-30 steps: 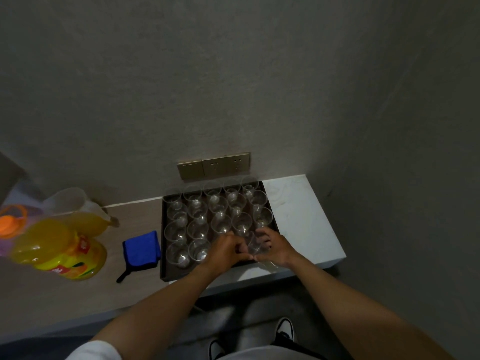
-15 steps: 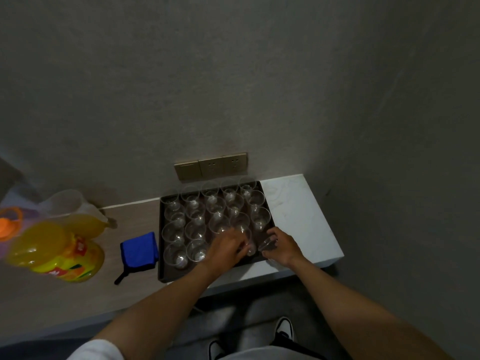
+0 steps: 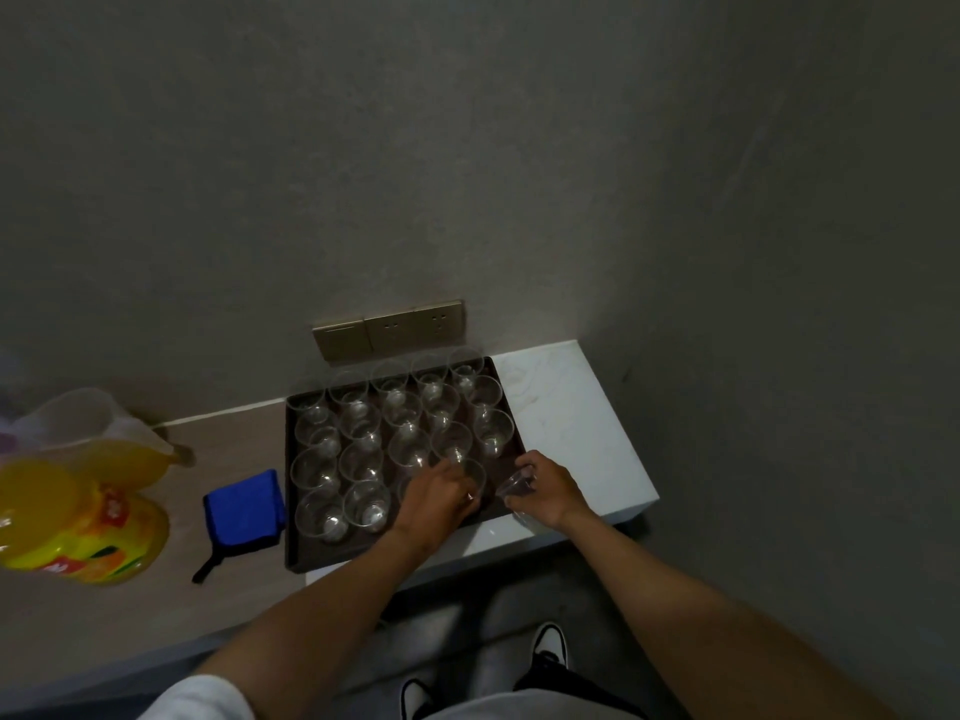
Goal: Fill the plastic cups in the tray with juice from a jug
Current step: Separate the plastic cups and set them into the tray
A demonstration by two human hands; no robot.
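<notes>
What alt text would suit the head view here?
Both hands work at the near right corner of a dark tray of empty clear plastic cups: the left hand grips one cup in the tray, the right hand holds a tilted cup. A juice jug and blue cloth sit left.

A: Where are the cups?
B: Clear plastic cups [image 3: 363, 449] stand upright and empty in rows on the dark tray [image 3: 298, 561], mid-frame.
A: Juice?
B: Clear jug [image 3: 93, 433], orange juice inside, far left.
</notes>
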